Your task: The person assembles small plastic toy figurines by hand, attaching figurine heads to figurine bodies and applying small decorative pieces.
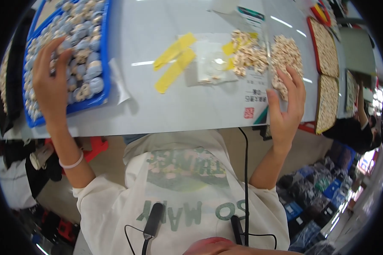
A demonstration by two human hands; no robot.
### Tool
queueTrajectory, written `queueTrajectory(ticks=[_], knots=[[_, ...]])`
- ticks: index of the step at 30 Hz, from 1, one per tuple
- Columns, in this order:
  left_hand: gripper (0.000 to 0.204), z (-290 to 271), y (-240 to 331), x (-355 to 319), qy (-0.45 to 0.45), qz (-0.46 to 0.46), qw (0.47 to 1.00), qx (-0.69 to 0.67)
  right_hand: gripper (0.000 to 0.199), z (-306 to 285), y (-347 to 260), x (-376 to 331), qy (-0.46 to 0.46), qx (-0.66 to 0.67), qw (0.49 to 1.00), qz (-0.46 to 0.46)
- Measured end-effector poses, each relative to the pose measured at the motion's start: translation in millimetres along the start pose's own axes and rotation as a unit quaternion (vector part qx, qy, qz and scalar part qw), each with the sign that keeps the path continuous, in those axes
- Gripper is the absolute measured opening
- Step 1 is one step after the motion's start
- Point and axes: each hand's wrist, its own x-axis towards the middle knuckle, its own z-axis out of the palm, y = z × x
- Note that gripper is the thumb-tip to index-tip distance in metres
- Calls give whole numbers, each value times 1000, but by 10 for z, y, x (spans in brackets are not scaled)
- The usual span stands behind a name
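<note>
On the left stands a blue tray [107,46] heaped with small rounded pale-blue and beige pieces [81,32]. My left hand [51,80] reaches over them, fingers curved and thumb apart from the forefinger, with nothing visible between them. My right hand [287,102] is at the near edge of a pile of small beige pieces [287,51]; its fingertips touch the pile and the thumb stands away. Just left of that lies a second beige heap [249,55]. A clear plastic piece with a round disc [219,62] rests in the middle.
Two yellow tape strips [174,59] lie on the white table [140,97]. A crumpled white paper strip [120,80] is beside the blue tray. At the right are trays of beige pieces [327,51]. A black cable [246,170] hangs before me. Another person [353,131] is at far right.
</note>
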Motion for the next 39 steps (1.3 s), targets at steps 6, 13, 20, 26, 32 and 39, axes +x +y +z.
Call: queueTrajectory(ticks=[6,13,20,26,32,39], knots=[[25,-92,-68,-67,88,118,986,72,30,-44,245,193,44,9,999,19],[34,-64,733,-424,77,-207,790,-572,19,133,238,421,-29,70,997,-29],[34,297,1227,-699,-126,-131,659,-730,13,200,255,485,-43,71,996,-18],[32,318,1436,-528,-220,-307,520,-766,2,109,97,386,21,308,944,114],[30,417,1304,-596,-223,-177,585,-759,11,115,76,240,-29,365,924,115],[32,390,1444,-539,-229,-279,561,-745,12,181,-39,106,-39,522,838,155]])
